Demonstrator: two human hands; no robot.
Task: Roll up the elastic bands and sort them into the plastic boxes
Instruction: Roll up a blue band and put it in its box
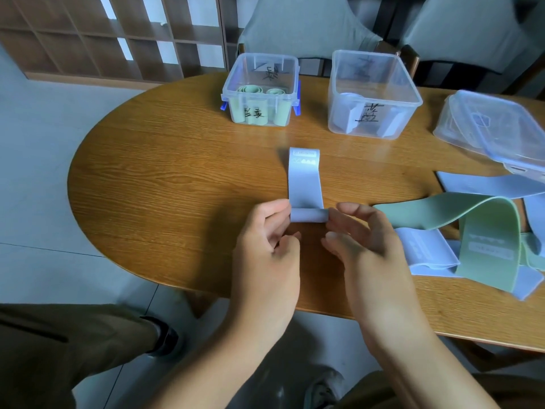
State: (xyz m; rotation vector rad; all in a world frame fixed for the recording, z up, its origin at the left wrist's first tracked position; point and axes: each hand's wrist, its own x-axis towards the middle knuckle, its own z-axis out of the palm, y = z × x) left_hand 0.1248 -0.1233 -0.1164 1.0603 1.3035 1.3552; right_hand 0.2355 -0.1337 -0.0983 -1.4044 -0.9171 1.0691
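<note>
While blue band (304, 178) lies flat on wooden table (177, 178), near end rolled, left hand (267, 246) pinches roll's left end, right hand (361, 234) pinches right end; fingers curled. Left box (261, 90) holds green rolls, right box (373, 94) holds blue rolls; both behind band. Loose green band (483, 231) and blue bands heaped at right. Lids (495, 128) at far right.

Handwritten "绿", "蓝" on boxes (374, 113)
</note>
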